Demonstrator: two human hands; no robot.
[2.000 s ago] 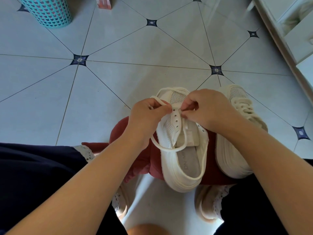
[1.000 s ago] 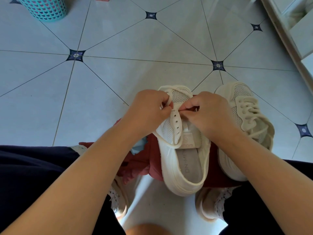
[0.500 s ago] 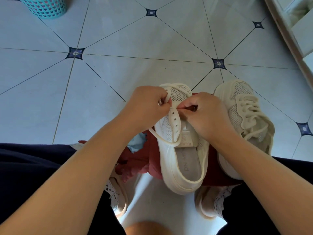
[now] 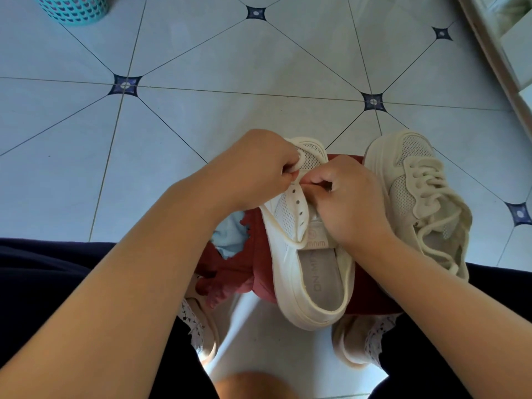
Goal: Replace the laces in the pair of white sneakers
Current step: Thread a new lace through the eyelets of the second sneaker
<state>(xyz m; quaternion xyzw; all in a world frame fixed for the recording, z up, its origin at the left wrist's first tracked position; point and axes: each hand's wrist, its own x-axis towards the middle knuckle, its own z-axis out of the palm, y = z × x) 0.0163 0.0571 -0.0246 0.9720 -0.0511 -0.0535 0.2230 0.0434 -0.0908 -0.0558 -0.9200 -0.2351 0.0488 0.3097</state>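
The unlaced sneaker [image 4: 312,272] lies in the middle of the view on a red cloth [image 4: 256,266] between the person's knees. Its toe points away and its open heel faces the camera. The row of eyelets on its left side is bare, and the grey insole shows printed letters.

A cream lace [image 4: 298,165] crosses the toe end of the eyelet rows, and a loose length of it curves down the shoe's left side.

The left hand [image 4: 253,168] sits at the toe end with its fingers curled in, gripping a bend of the lace between thumb and forefinger. The right hand [image 4: 349,203] is just beside it, over the tongue. Its fingers are curled, and its thumb and forefinger pinch together at the top of the eyelet row on what looks like the lace's other end, though the tip is too small to make out. The two hands' fingertips nearly touch.

The laced sneaker [image 4: 417,197] stands just to the right with its toe pointing away and its laces threaded and hanging slack. The right forearm hides its heel.

Dark clothing covers both knees. Beyond them is a pale tiled floor [image 4: 230,53] with dark star-shaped insets. A teal perforated basket [image 4: 72,7] stands at the upper left, and a white cabinet [image 4: 515,47] runs along the upper right edge.
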